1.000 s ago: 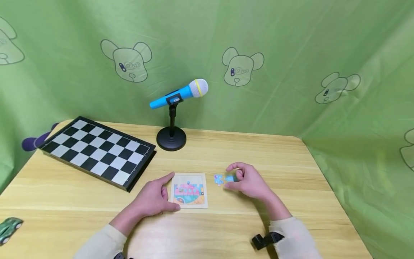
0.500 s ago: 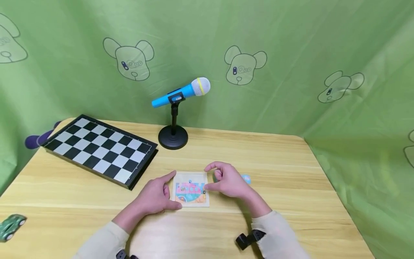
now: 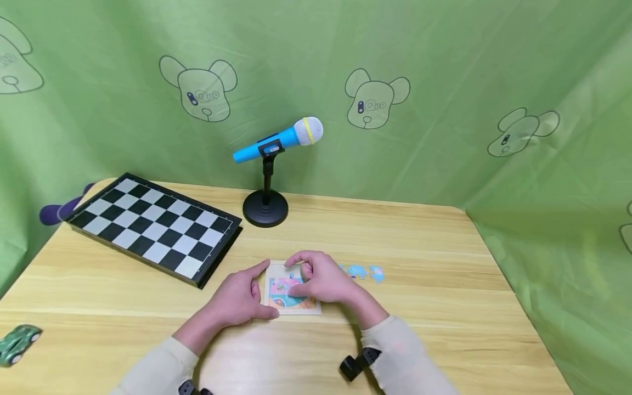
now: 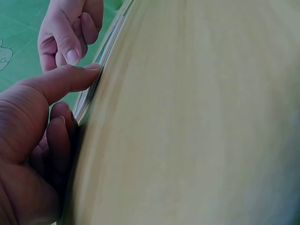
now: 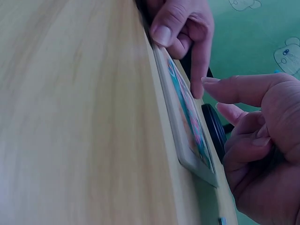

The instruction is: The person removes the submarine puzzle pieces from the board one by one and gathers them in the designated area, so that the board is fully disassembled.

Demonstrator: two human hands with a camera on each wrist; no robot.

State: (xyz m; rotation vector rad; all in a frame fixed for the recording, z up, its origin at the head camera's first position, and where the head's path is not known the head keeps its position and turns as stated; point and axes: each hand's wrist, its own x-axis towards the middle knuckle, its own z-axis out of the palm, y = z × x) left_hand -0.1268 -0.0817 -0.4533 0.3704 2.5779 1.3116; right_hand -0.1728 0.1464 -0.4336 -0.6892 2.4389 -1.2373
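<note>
A small pale-framed jigsaw puzzle lies on the table, its pink, teal and orange picture filling the lower part and the upper strip bare. My left hand holds its left side, index finger at the top corner and thumb at the bottom one. Over the picture is my right hand, thumb and index finger apart, other fingers curled. In the right wrist view, no piece shows between the fingers of the right hand. Several loose blue puzzle pieces lie just right of the frame, partly behind the right hand.
A black-and-white chessboard lies at the left back. Behind the puzzle, a blue toy microphone stands on a black round base. A green toy car sits at the far left edge. Green curtain surrounds the table.
My right hand has moved left from the loose pieces to over the puzzle, uncovering the pieces at the right. My left hand stays on the frame. The head view has shifted slightly.
</note>
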